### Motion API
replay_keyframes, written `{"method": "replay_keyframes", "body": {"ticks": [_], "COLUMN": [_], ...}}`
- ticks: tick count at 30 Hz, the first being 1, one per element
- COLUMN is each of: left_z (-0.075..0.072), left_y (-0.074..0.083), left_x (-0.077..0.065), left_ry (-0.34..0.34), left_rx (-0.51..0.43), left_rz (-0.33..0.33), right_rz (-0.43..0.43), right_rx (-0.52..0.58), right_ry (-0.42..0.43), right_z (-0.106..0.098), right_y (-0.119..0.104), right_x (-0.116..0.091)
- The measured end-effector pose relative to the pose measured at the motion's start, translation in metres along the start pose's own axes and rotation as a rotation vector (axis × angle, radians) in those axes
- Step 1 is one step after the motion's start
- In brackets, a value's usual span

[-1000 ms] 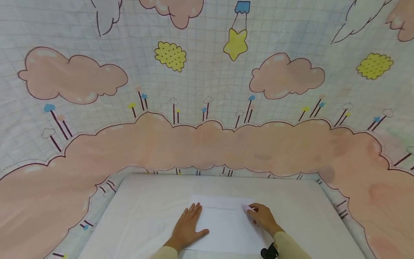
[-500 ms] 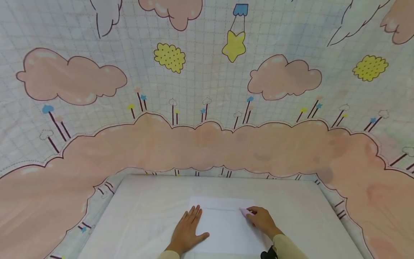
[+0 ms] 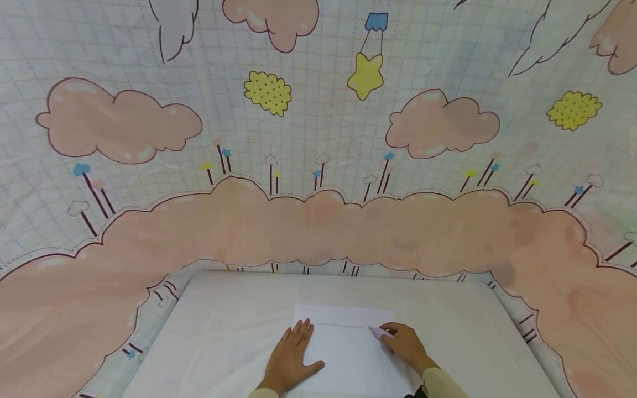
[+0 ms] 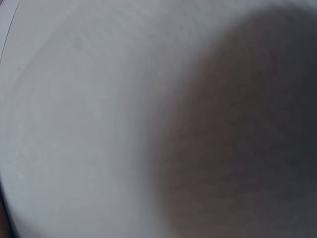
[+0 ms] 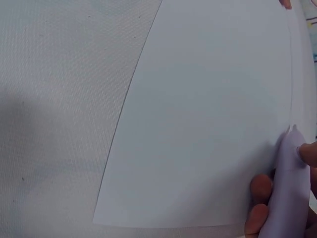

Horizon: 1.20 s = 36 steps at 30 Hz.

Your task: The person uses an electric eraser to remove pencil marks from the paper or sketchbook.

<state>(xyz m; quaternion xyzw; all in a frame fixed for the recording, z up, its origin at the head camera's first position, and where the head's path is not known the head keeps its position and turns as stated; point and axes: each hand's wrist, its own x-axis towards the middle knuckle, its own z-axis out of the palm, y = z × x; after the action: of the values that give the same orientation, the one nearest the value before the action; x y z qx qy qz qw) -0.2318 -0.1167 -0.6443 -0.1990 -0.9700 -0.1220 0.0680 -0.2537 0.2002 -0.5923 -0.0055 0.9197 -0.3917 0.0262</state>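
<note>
A sheet of white paper (image 3: 348,359) lies on the white-covered table. My left hand (image 3: 287,359) rests flat on its left side, fingers straight and thumb spread. My right hand (image 3: 407,345) grips a slim lilac pen-shaped tool (image 5: 291,183) at the paper's upper right; thumb and fingers close around its body. Two small points show at the tool's end, right at a thin line (image 3: 343,325) running across the upper paper. The frames do not settle what kind of tool it is. In the left wrist view, a dark blur (image 4: 247,139) covers much of the pale surface.
The white table cover (image 3: 224,320) extends around the paper on both sides. Behind it hangs a backdrop (image 3: 318,226) printed with peach clouds and yellow stars. A dark item (image 3: 420,392) sits at my right cuff.
The right hand has brought the tool's tip slightly toward me, from above the line down to its right end. The left hand stays in place on the paper; the head view shifts slightly.
</note>
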Motion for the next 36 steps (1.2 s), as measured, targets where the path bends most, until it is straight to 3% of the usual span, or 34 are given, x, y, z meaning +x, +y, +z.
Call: {"method": "replay_keyframes", "body": {"ticks": [6,15,36], "left_z": [0.0006,-0.0017,0.0019], "left_y": [0.0000,0.0014,-0.0007], "left_x": [0.0010,0.0022,0.0033], "left_ry": [-0.016,-0.029,0.006], "left_rx": [-0.012,-0.004,0.020], "left_rz": [-0.021,-0.022,-0.004], "right_rz": [-0.018,-0.009,0.007], "right_rx": [-0.052,-0.024,-0.047], "right_ry": [0.029,0.023,0.004], "right_z": [-0.0016,-0.0002,0.0042], "right_y": [-0.0022,0.0002,0.0015], "right_x": [-0.0008,-0.0006,0.0061]}}
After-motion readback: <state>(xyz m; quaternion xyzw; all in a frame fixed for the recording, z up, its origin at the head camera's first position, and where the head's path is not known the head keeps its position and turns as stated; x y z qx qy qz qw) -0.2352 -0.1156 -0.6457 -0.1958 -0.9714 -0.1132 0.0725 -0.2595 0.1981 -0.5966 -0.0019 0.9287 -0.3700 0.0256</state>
